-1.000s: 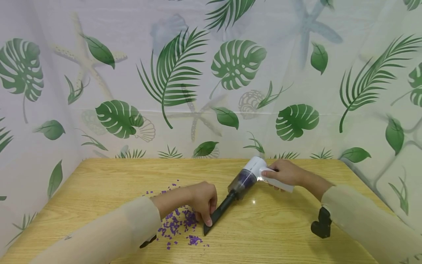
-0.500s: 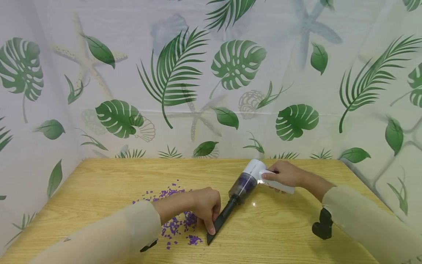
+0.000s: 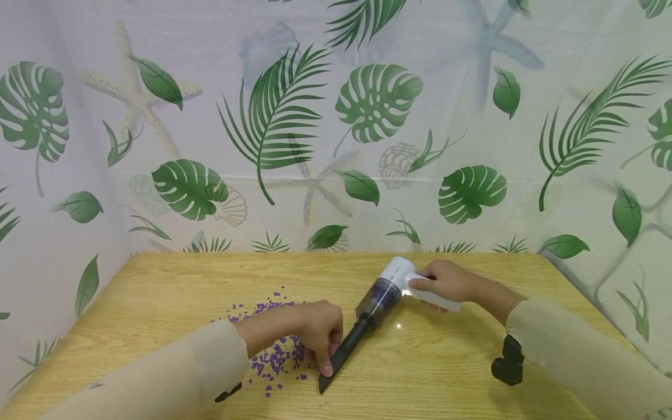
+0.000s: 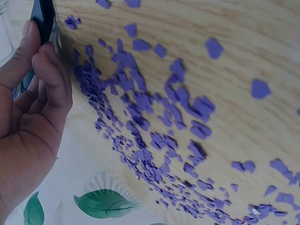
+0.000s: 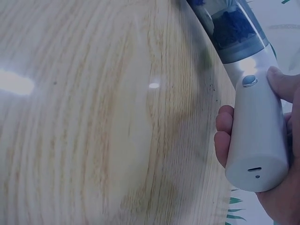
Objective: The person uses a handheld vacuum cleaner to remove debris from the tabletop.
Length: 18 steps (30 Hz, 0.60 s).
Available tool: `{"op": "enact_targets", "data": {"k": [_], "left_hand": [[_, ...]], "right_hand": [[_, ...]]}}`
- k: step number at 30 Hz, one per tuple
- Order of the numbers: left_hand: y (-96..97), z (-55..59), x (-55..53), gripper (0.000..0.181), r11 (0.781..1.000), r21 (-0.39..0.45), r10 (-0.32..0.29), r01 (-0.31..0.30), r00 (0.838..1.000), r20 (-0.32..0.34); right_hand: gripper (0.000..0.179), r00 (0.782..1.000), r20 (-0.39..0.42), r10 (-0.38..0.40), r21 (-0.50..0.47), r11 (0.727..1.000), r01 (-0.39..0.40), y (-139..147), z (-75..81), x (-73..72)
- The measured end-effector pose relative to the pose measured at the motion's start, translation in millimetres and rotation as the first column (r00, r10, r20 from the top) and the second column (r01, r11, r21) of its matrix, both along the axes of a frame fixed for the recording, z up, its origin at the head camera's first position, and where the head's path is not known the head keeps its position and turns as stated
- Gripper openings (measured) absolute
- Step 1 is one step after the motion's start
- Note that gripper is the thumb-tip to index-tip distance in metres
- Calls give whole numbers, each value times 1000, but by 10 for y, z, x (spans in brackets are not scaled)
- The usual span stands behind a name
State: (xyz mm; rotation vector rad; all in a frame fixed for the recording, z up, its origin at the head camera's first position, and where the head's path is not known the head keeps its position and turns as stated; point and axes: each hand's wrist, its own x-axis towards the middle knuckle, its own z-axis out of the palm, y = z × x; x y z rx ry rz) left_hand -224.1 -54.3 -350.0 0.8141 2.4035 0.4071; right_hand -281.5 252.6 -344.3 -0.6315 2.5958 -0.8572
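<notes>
My right hand (image 3: 446, 284) grips the white handle of a handheld vacuum cleaner (image 3: 397, 271), fingers wrapped around it in the right wrist view. Its clear dust cup (image 5: 236, 30) has purple bits inside. A long black nozzle (image 3: 350, 349) slants down to the left, its tip at the tabletop. Near that tip my left hand (image 3: 321, 332) pinches the nozzle between thumb and fingers. Purple paper scraps (image 4: 140, 103) lie scattered left of the nozzle, partly hidden under the left forearm in the head view.
The wooden table (image 3: 173, 286) carries everything. A white sheet printed with green leaves (image 3: 315, 116) hangs behind it and along both sides. Black straps with a small device (image 3: 508, 361) sit at the sleeve cuffs.
The nozzle tip has moved toward me, then left, with both hands following. A small clump of purple scraps near the tip has gone from view; only a few bits show there now.
</notes>
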Motion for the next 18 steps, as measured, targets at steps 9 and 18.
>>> {"op": "enact_targets", "data": {"k": [9,18], "left_hand": [[-98,27,-116,25,998,0,-62,62,998,-10],[-170,39,-233,24,998,42,-45,45,999,-6]], "right_hand": [[36,1000,0,-29,5,1000,29,-40,-6,10],[37,998,-9,-69,-4,998,69,-66,18,36]]}}
